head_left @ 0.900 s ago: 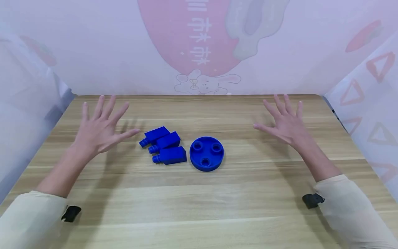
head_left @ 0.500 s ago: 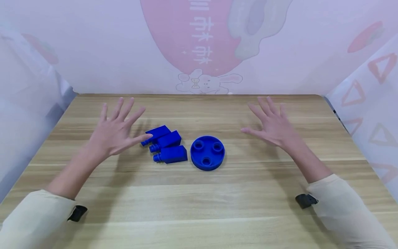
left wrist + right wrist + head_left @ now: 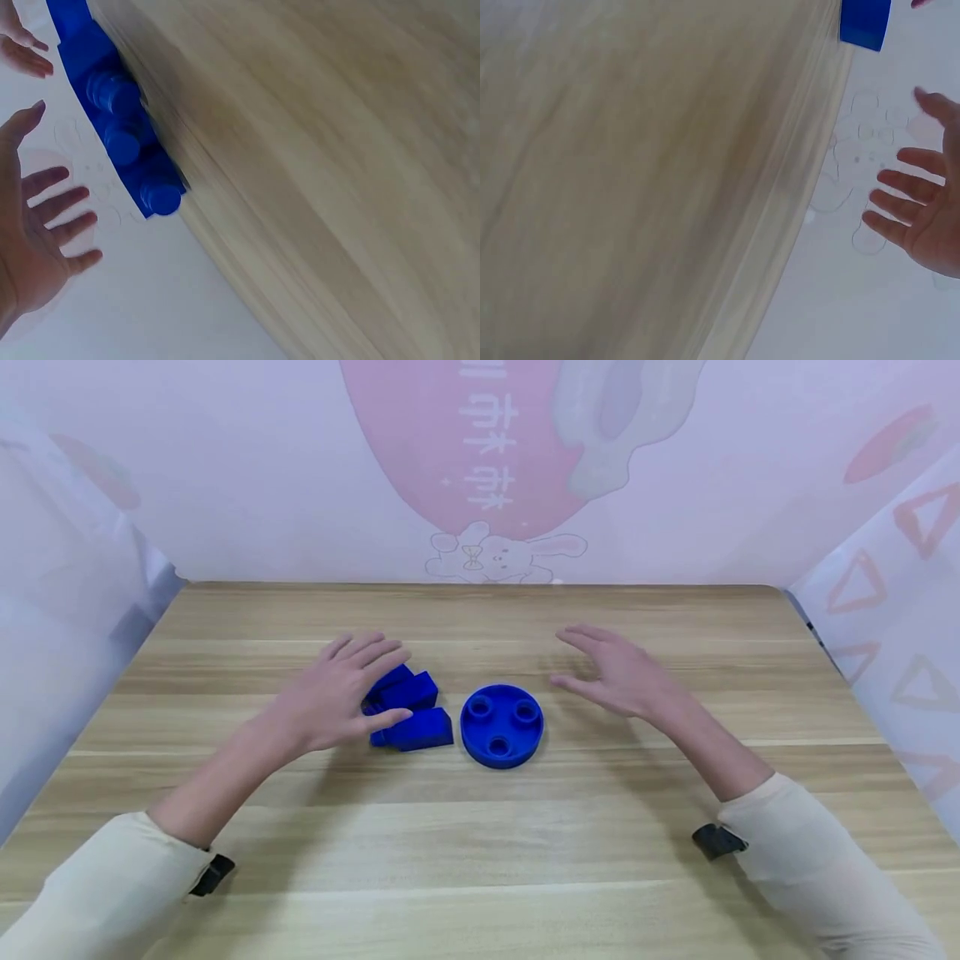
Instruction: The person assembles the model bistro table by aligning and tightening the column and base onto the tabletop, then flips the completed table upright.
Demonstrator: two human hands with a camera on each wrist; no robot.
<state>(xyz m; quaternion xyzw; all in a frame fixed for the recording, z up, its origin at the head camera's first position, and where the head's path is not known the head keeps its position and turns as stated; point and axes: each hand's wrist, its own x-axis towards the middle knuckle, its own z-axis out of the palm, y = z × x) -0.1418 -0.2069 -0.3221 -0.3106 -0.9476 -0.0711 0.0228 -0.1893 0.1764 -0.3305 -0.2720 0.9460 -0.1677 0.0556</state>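
Three blue blocks [image 3: 423, 728], each with a ridged round peg at one end, lie side by side on the table. My left hand [image 3: 337, 697] is over their peg ends with its fingers spread, hiding part of them in the head view. The pegs [image 3: 122, 144] face the camera in the left wrist view. To the right of the blocks sits a round blue base [image 3: 502, 756] with a raised rim and three ring-shaped sockets inside. My right hand [image 3: 618, 677] hovers to the right of that base, fingers extended and thumb apart, holding nothing.
The wood-grain table [image 3: 480, 843] ends at a pale printed backdrop [image 3: 262, 485] behind it. White sheets [image 3: 885, 635] hang along both sides. Each cream sleeve [image 3: 817, 852] has a black device at the cuff.
Both hands have moved inward, the left one right over the blocks and the right one left towards the round base. Their spread fingers have drawn closer together. The blue pieces stay put.
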